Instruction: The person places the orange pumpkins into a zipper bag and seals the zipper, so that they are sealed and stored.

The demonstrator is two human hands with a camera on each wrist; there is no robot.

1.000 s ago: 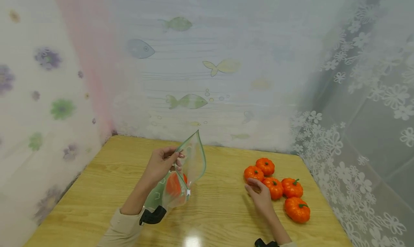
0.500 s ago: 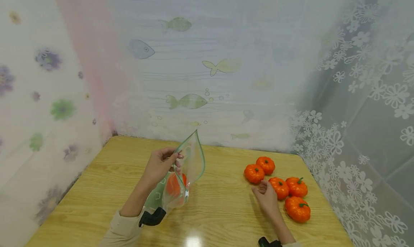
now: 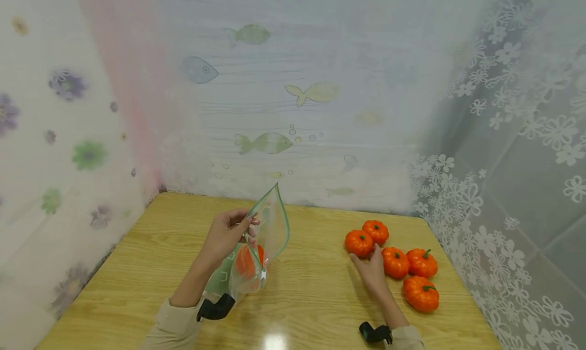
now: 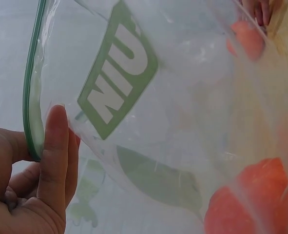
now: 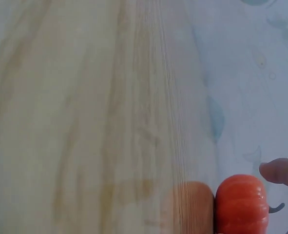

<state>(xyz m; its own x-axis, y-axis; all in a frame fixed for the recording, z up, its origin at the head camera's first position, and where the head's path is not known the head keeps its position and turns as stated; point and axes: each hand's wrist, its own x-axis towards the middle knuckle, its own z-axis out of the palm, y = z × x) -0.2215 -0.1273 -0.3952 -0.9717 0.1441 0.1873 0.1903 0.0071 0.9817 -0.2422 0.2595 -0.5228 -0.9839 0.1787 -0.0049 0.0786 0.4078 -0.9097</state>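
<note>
Pumpkin (image 5: 241,204) partly below right-wrist view's edge

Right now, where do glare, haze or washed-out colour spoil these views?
Head: a bright glare spot on the table at the bottom edge; left wrist: the lower-right pumpkin looks milky through the clear bag; right wrist: hazy and washed out, the right hand cropped at the right edge.

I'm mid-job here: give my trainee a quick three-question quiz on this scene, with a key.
1. How many orange pumpkins are outside the clear bag?
2. True or false: the bag's mouth is closed all the way across.
3. What does the left grip hold? A) a pumpkin, B) the bag, C) nothing.

Key:
1. Five.
2. False; the mouth gapes open.
3. B.
</note>
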